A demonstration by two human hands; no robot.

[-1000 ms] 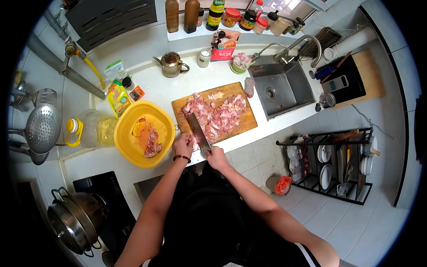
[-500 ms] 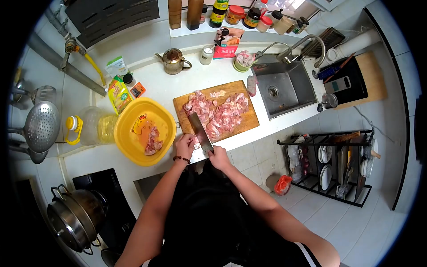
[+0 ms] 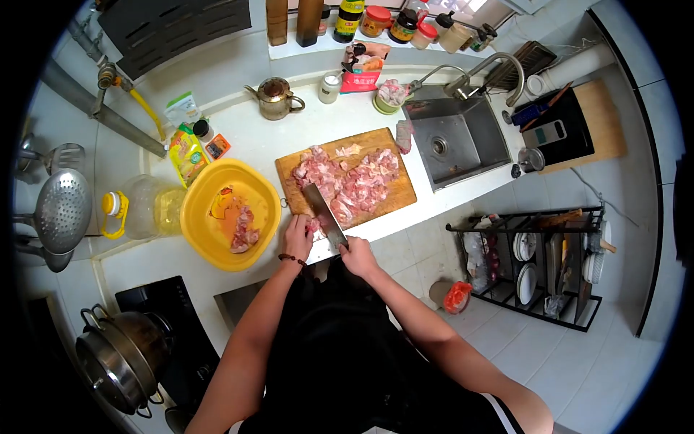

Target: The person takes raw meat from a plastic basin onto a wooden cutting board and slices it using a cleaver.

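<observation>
My right hand is closed round the handle of a cleaver, whose blade points away from me over the near edge of the wooden cutting board. Just left of the blade, my left hand has its fingers curled on a piece of raw meat; a beaded bracelet circles that wrist. Chopped raw meat lies in heaps across the board. Beside the board, a yellow basin holds a few more raw meat pieces.
A sink with a faucet is right of the board. Behind stand a teapot, a white-lidded jar and a red packet. An oil bottle is left of the basin. A steamer pot sits lower left; a black dish rack is at right.
The whole view has shifted slightly, so most things appear a little further left. Both hands and the cleaver keep nearly the same place at the board's near edge.
</observation>
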